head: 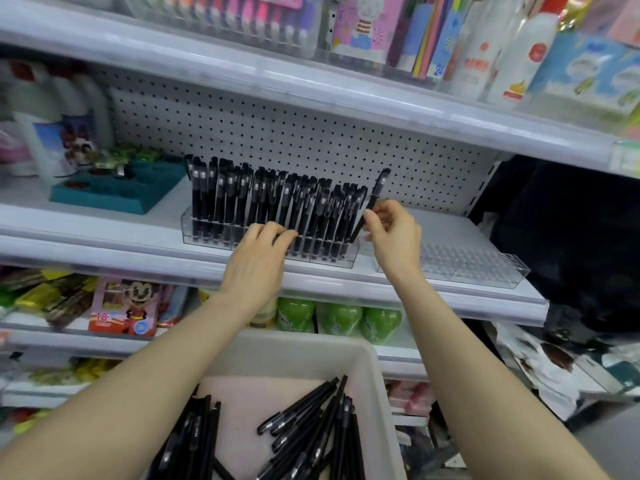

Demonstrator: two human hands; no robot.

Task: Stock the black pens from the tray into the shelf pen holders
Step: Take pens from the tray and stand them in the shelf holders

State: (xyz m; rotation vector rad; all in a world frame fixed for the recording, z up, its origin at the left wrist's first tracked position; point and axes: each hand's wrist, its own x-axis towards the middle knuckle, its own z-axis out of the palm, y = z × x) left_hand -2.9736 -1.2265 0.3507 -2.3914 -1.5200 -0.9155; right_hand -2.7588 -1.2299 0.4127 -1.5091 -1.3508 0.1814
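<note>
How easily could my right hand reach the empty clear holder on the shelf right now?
Probably easily: the right hand is just left of the empty holder, nothing stands between, though it pinches a pen.

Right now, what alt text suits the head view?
The right hand pinches a black pen at the right end of a clear pen holder on a shelf; the left hand touches its standing pens. Loose pens lie in a white tray below.

Left hand, right hand, forearms: bare; nails apparently short, view blurred.
</note>
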